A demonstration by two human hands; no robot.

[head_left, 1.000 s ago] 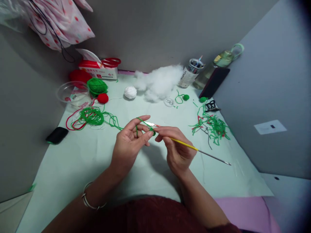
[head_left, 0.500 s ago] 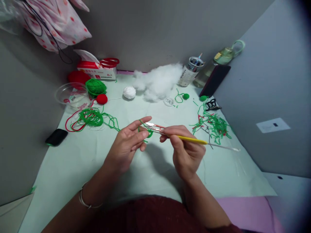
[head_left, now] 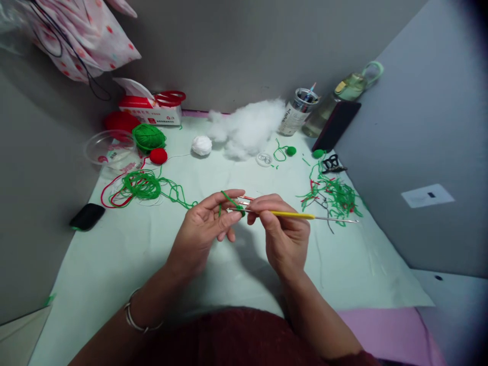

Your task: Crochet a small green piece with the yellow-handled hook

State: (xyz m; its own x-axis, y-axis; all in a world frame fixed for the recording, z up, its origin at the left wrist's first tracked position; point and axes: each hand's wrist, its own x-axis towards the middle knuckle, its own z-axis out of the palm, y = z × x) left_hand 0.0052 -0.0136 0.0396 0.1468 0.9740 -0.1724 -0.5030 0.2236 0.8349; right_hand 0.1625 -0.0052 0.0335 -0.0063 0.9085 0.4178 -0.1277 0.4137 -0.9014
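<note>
My left hand point(head_left: 200, 229) pinches a small green crocheted piece point(head_left: 241, 208) between thumb and fingers, with green yarn looped over its raised index finger. A crochet hook with a yellow handle point(head_left: 292, 215) is in my right hand point(head_left: 285, 234), its tip at the green piece. Small snips with a red part point(head_left: 247, 198) also lie in my right hand, their blades pointing left. From my left hand the yarn leads back to a loose green tangle point(head_left: 142, 185).
Behind are a green yarn ball point(head_left: 149, 138), a red ball point(head_left: 158, 156), a white ball point(head_left: 202, 146), white stuffing point(head_left: 251, 129) and a pen can point(head_left: 295, 114). Green yarn scraps point(head_left: 339, 195) and a dark phone point(head_left: 336, 126) are at right. A black case point(head_left: 87, 217) is at left.
Both hands have come closer together. The hook has moved left and levelled out, its tip now at the green piece, and the snips' blades are less exposed.
</note>
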